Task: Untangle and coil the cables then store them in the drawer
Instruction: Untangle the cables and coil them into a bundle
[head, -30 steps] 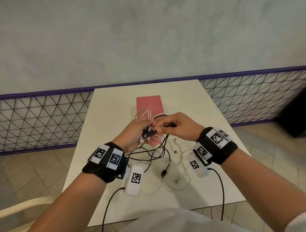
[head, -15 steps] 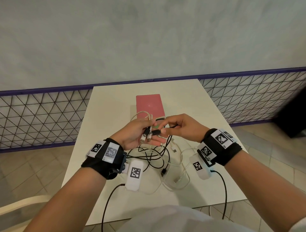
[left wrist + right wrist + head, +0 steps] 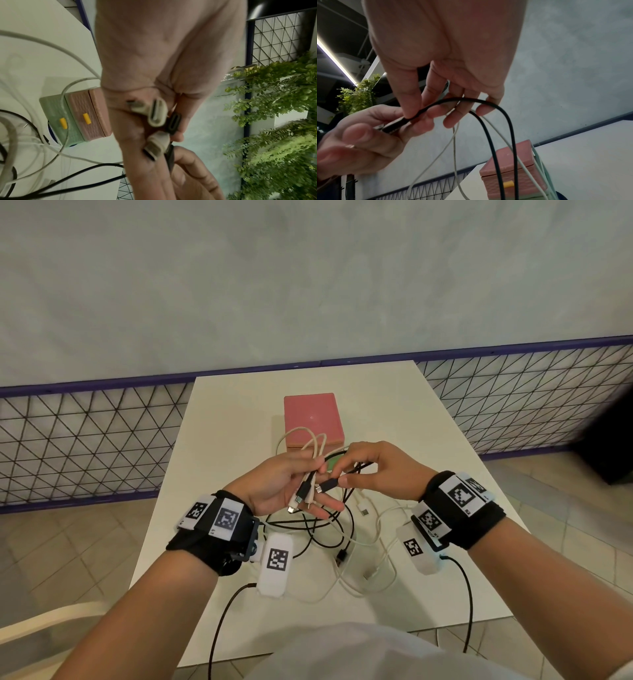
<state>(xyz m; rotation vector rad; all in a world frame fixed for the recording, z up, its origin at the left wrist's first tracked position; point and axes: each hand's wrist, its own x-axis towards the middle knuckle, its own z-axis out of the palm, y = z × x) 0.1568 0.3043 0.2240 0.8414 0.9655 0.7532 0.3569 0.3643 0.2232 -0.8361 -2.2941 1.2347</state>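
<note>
My left hand [image 3: 308,491] is held palm up above the table and grips a bundle of plugs [image 3: 301,496], white and black, seen end-on in the left wrist view as the plugs [image 3: 157,115]. White cable loops [image 3: 310,440] arch over its fingers. My right hand [image 3: 342,478] pinches a black plug [image 3: 327,484] against that bundle; in the right wrist view its thumb and forefinger hold the black cable [image 3: 399,122] just behind the plug. The rest of the black and white tangle [image 3: 337,542] hangs down and lies on the white table [image 3: 239,422]. The small drawer box [image 3: 312,419], pink over green, is shut behind the hands.
The drawer box [image 3: 82,116] has yellow handles on both drawers. Loose plugs [image 3: 363,510] lie on the table by my right wrist. A purple-railed mesh fence [image 3: 85,440] runs behind the table. A pale chair arm [image 3: 41,621] sits at the lower left.
Both hands stay together above the tangle. The right fingers have shifted the black plug slightly against the bundle, and the white loops stand a little higher over the left hand.
</note>
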